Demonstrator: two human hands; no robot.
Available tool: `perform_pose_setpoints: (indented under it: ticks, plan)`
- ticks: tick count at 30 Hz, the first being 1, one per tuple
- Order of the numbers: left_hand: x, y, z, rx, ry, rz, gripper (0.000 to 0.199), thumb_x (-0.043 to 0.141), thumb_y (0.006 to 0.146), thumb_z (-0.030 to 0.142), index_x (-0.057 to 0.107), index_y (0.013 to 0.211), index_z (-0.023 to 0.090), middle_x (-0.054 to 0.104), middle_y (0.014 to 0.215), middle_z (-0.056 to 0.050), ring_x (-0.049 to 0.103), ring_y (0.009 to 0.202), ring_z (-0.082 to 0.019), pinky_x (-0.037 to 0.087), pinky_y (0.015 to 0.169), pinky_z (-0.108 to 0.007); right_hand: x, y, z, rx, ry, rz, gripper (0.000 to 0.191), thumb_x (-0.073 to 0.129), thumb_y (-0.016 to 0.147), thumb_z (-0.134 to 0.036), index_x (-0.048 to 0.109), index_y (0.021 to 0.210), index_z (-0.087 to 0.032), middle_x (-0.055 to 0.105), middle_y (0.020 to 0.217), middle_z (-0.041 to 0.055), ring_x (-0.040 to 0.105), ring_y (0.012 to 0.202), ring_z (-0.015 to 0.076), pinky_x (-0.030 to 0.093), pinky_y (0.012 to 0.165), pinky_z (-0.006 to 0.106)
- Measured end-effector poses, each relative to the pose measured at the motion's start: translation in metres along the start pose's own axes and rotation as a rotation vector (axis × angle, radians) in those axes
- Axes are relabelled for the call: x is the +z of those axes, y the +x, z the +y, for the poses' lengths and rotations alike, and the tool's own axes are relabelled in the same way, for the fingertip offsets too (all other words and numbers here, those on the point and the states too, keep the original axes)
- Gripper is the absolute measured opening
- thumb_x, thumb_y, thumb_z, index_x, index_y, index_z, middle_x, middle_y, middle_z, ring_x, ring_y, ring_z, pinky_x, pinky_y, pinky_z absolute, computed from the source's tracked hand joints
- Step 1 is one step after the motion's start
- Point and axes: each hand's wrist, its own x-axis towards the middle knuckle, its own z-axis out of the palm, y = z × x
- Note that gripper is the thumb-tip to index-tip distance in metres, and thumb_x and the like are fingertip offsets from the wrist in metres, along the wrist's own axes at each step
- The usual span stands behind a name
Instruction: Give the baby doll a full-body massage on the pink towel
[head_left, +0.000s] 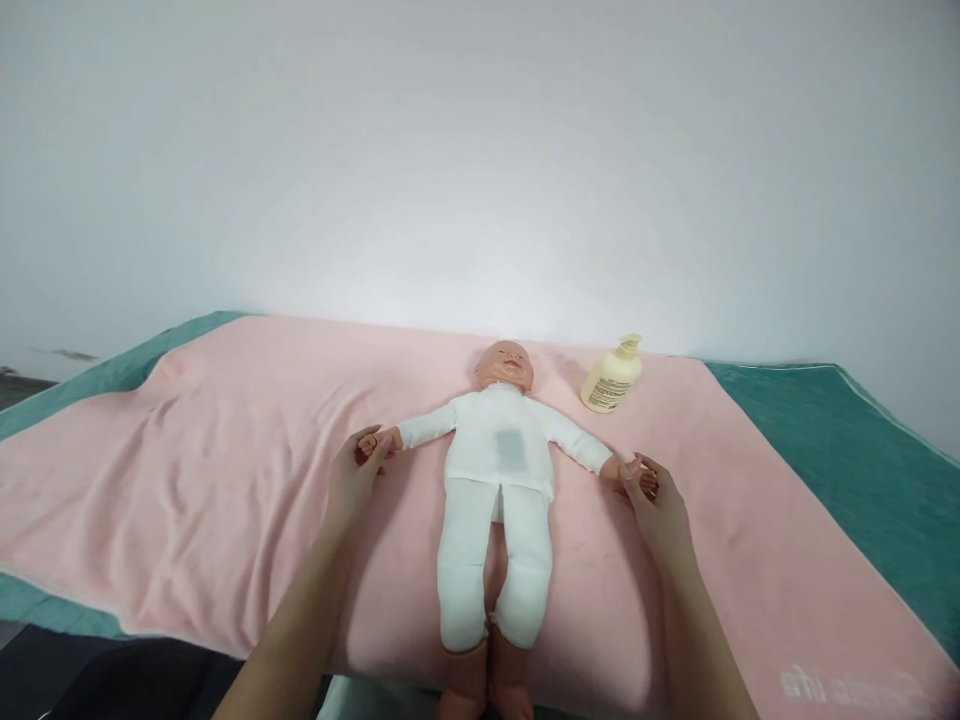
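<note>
A baby doll (pixel 499 450) in a white top and white trousers lies on its back on a pink blanket (pixel 300 400), head toward the wall and arms spread out. My left hand (pixel 364 465) has its fingers closed round the doll's hand on the left. On the other side, my right hand (pixel 651 492) grips the doll's other hand between thumb and fingers. Both doll arms are stretched outward. A grey patch shows on the front of the white top.
A pale yellow pump bottle (pixel 611 376) stands on the blanket to the right of the doll's head. Green cloth (pixel 847 450) shows beneath the blanket on both sides. A plain wall (pixel 480 170) rises behind. Dark fabric (pixel 127 675) is at the lower left.
</note>
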Motion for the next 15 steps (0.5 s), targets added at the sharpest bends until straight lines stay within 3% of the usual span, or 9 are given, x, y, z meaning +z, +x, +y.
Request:
perform_pose_setpoints:
  ticks: [3,7,11,15]
  plan:
    - [-0.004,0.026,-0.005,-0.059,-0.178,-0.038,0.056,0.068,0.074,0.050,0.058,0.119,0.017,0.067,0.104,-0.011,0.067,0.081,-0.020,0.051,0.060,-0.025,-0.006,0.029,-0.001,0.100,0.141,-0.129,0.049,0.072,0.067,-0.048,0.067,0.106,-0.018,0.070,0.089,0.0080,0.064,0.071,0.0220,0.051,0.055,0.031]
    - [-0.005,0.055,0.000,-0.104,-0.342,-0.086,0.047,0.070,0.074,0.042,0.061,0.110,0.014,0.068,0.089,-0.008,0.066,0.071,-0.016,0.047,0.054,-0.022,-0.009,0.064,-0.009,0.183,0.330,-0.238,0.036,0.076,0.063,-0.042,0.072,0.089,-0.017,0.068,0.077,0.0051,0.054,0.053,0.0139,0.043,0.043,0.025]
    - [-0.004,0.067,0.006,-0.099,-0.396,-0.120,0.039,0.070,0.074,0.037,0.063,0.103,0.012,0.068,0.083,-0.008,0.064,0.066,-0.014,0.049,0.056,-0.023,-0.003,0.078,-0.012,0.196,0.380,-0.244,0.033,0.081,0.056,-0.034,0.072,0.083,-0.018,0.066,0.071,0.0022,0.048,0.049,0.0102,0.038,0.039,0.021]
    - [-0.004,0.065,0.000,-0.121,-0.412,-0.127,0.034,0.070,0.075,0.035,0.064,0.098,0.012,0.068,0.082,-0.008,0.064,0.065,-0.015,0.050,0.055,-0.024,0.004,0.074,-0.007,0.188,0.359,-0.197,0.033,0.080,0.058,-0.038,0.070,0.082,-0.017,0.062,0.064,-0.0004,0.046,0.048,0.0093,0.040,0.042,0.022]
